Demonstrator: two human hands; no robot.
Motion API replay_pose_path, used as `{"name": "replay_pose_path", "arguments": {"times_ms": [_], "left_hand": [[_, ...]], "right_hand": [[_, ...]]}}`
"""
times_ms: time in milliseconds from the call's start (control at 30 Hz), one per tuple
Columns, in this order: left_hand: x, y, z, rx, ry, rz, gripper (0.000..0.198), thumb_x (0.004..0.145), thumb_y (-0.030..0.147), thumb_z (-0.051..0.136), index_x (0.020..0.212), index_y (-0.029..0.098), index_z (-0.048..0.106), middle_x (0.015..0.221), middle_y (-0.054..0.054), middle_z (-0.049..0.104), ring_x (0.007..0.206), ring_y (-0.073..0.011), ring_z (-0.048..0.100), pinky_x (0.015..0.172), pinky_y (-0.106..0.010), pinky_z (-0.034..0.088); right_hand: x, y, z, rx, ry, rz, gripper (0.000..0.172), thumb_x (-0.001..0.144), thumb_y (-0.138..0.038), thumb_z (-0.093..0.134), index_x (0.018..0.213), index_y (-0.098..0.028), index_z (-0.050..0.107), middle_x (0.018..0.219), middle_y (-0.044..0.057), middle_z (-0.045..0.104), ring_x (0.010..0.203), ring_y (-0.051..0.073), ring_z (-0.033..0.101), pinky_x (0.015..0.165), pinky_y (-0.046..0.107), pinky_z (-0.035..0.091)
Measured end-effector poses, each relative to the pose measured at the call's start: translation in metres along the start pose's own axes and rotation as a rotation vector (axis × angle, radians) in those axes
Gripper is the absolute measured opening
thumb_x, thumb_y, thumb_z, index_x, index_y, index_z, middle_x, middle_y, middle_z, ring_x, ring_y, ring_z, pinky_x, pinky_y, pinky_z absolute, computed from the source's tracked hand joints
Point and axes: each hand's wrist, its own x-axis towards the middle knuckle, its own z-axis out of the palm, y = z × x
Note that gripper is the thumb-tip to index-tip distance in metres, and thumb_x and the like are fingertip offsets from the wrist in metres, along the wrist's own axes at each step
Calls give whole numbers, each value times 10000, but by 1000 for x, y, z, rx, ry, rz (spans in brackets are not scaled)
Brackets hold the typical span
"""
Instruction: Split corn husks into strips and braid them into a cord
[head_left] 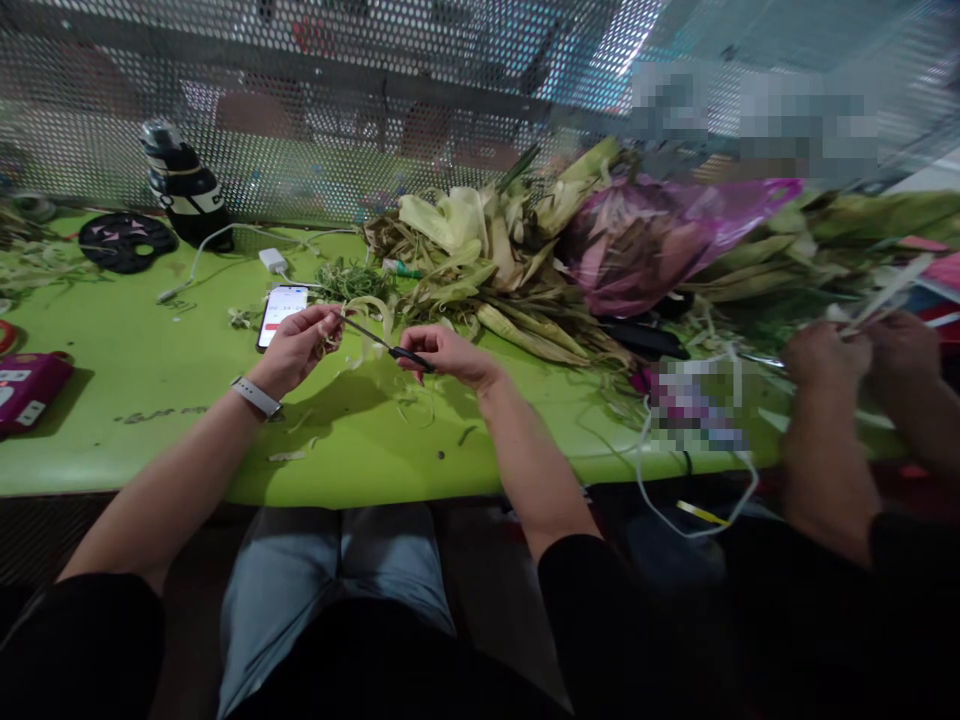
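Note:
Over the green table [375,450], my left hand [300,345] pinches a pale corn husk strip [375,312] that curls up and over to the right. My right hand [446,355] grips black-handled scissors [401,353], whose blades point left and reach my left fingers and the strip. Whether the blades are parted I cannot tell. Thin husk shreds [412,400] lie beneath my hands. Just behind my left hand rests a lit phone [283,305]. A heap of green trimmings [349,280] sits beyond it.
Dried corn husks [517,250] and a pink plastic bag [630,240] are piled at the back right. On the left are a bottle [191,195], a black mask [126,240] and a magenta box [34,392]. A co-worker's hands [862,350] hold a pale strip at right.

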Motion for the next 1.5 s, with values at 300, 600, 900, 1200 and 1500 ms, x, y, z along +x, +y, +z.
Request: {"name": "replay_pose_path", "arguments": {"times_ms": [300, 600, 900, 1200, 1500], "left_hand": [[1, 2, -1, -14, 41, 5, 149, 763, 234, 832, 855, 170, 734, 776, -9, 704, 635, -70, 637, 539, -151, 488], [-1, 4, 0, 46, -37, 36, 152, 783, 251, 821, 891, 169, 752, 757, -24, 718, 600, -74, 631, 544, -170, 486], [-9, 5, 6, 182, -70, 74, 218, 739, 273, 857, 844, 154, 707, 704, -26, 703, 584, -107, 653, 533, -205, 502], [-22, 28, 16, 37, -141, 36, 361, 847, 517, 712, 1059, 226, 727, 852, -51, 747, 766, -171, 711, 662, -264, 565], [-7, -5, 4, 251, -178, -207, 273, 810, 415, 796, 849, 148, 760, 777, -39, 699, 636, -94, 625, 591, -189, 502]], "right_hand": [[4, 14, -28, -258, 458, 70, 393, 733, -521, 800, 842, -178, 643, 733, 15, 673, 591, 110, 540, 513, 228, 394], [11, 31, -31, -1032, 475, 388, 263, 690, -412, 860, 820, -215, 745, 883, 75, 675, 791, 216, 606, 692, 326, 438], [2, 7, -23, -754, 529, 159, 301, 812, -387, 753, 1056, -211, 729, 873, 45, 679, 708, 157, 560, 679, 302, 443], [8, -4, 39, 101, 295, -154, 361, 771, -519, 797, 937, -205, 730, 847, 19, 653, 691, 120, 554, 604, 257, 496], [30, 16, 32, 524, 328, -14, 347, 756, -374, 828, 1030, -223, 678, 920, -18, 688, 788, 118, 619, 733, 263, 557]]}}
